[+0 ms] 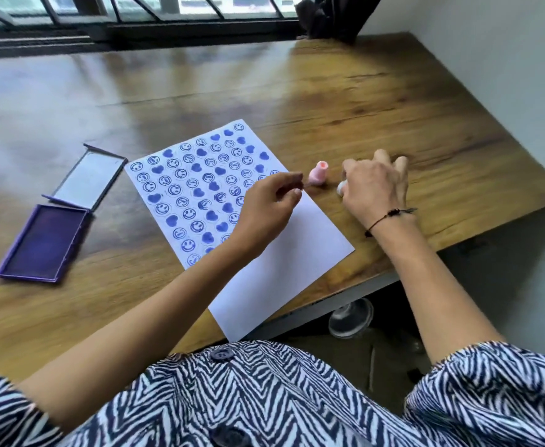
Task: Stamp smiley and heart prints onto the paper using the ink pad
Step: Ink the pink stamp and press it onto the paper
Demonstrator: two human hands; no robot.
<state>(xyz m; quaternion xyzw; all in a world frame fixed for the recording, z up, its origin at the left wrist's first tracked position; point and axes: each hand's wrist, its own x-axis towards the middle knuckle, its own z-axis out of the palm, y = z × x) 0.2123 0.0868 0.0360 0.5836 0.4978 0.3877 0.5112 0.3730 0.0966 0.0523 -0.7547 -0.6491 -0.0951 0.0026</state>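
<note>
Gripping a white stamp (341, 188), right hand (375, 188); left hand (269, 206) fingers pinched (empty).

A wooden table (329, 91) with a glossy, grained top fills most of the scene. Along its far edge runs a dark-framed window (168, 8), with a dark curtain (332, 14) bunched at the far right corner. A white wall (506, 59) borders the table on the right.
</note>
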